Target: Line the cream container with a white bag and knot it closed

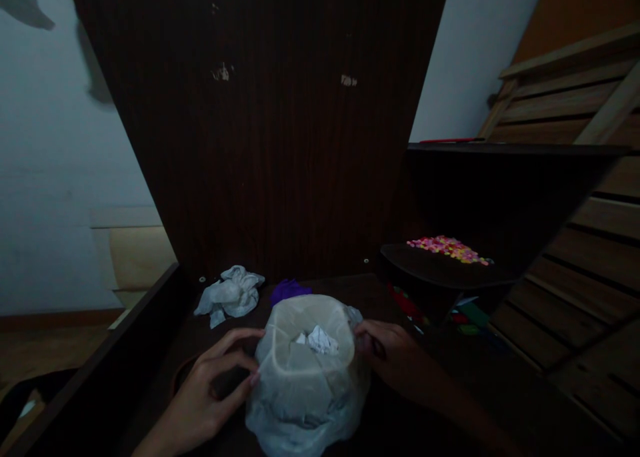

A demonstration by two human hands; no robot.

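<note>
Both sides of the bag (307,410) around the container (313,371) on the desk (350,289) seem under adjustment, the left hand (203,387) touching with spread fingers, the right hand (397,360) pinching an edge, and further smoothing calls for even tension.

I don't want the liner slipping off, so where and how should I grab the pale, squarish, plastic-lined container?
Pinch the container rim through the liner, left hand from the left, right hand from the right; the liner folds over it and hangs loose below, so lower would likely slip.
</note>
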